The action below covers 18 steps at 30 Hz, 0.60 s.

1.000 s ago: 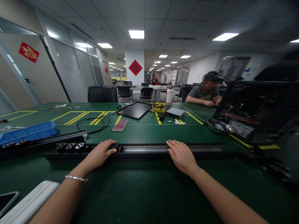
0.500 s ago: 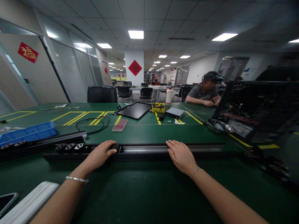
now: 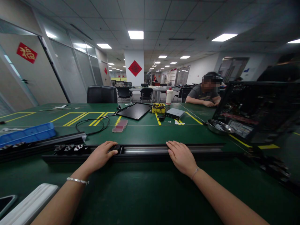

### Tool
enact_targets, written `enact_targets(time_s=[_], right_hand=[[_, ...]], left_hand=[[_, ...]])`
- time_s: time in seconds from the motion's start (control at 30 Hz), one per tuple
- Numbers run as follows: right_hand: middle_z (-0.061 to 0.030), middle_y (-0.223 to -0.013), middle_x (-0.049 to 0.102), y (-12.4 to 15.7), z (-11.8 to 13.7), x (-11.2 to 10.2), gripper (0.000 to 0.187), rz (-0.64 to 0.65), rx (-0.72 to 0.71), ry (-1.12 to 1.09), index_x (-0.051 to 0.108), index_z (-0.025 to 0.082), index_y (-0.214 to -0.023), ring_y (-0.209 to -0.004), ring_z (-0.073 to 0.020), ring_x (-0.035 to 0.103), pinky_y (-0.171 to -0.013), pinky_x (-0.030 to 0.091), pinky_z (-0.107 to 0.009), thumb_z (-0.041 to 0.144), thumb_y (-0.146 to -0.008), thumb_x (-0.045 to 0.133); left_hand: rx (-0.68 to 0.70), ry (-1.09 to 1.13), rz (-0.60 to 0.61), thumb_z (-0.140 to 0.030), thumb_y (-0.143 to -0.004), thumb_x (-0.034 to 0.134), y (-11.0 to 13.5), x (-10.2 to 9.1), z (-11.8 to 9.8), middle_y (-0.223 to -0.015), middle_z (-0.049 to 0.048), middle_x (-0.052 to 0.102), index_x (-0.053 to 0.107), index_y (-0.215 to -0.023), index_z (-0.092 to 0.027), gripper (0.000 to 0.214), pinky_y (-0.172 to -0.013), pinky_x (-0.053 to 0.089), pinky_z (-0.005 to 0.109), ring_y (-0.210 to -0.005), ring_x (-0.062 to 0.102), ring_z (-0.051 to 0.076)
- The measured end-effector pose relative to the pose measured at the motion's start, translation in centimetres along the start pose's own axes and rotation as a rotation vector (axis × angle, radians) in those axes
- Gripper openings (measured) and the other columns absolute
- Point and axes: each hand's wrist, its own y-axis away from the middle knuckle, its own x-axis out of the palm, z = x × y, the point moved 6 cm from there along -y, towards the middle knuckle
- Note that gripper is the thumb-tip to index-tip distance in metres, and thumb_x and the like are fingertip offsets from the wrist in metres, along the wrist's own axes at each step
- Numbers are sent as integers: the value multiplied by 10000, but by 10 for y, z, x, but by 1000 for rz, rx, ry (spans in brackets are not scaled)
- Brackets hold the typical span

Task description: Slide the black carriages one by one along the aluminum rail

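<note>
Across the green table in front of me lies a long black rail [image 3: 145, 158] with a silvery strip along its channel. My left hand [image 3: 99, 156] is closed around a small black block [image 3: 115, 147] in the channel; the fingers partly hide it. Left of that hand, several black pieces with shiny metal tops [image 3: 68, 149] sit in a row on the rail. Farther right, my right hand [image 3: 182, 157] rests on the rail with its fingers stretched out flat, holding nothing.
A second black rail [image 3: 58, 140] and a blue tray [image 3: 28, 134] lie at left. Behind are a cable [image 3: 103, 128], a flat black panel [image 3: 134, 111] and a grey box [image 3: 175, 113]. At right stand a metal bowl [image 3: 219, 128] and an opened computer case [image 3: 253, 112]. Another person [image 3: 203, 95] leans on the table.
Both hands stay in the same places on the rail. The view has shifted very slightly. A person at the far right shows more clearly.
</note>
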Motion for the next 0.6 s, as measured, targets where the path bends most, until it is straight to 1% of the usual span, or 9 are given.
enact_targets(time_s=[0.2,0.47,0.6], right_hand=[[-50,-1296,528,0,0,1,447,-12,-3,9,519,204,-1262,-1196,-208,454,-1004,324,-402,344,-922,264],[-53,-1291,532,0,0,1,447,-31,-13,16,520,205,-1262,-1187,-210,463,-997,336,-407,347,-926,263],[-49,-1294,530,0,-1,2,454,-20,-14,11,512,204,-1270,-1190,-208,459,-999,335,-406,350,-928,251]], left_hand=[[11,-15,-6,-489,-810,411,-1,2,2,-1207,58,555,535,-1166,-217,465,-984,377,343,-1118,516,214],[-14,-1,8,-495,-805,409,0,1,0,-1226,66,542,533,-1171,-225,472,-983,378,381,-1122,510,236],[-12,-1,10,-495,-808,401,0,2,-2,-1225,73,538,537,-1165,-215,474,-992,369,385,-1125,504,238]])
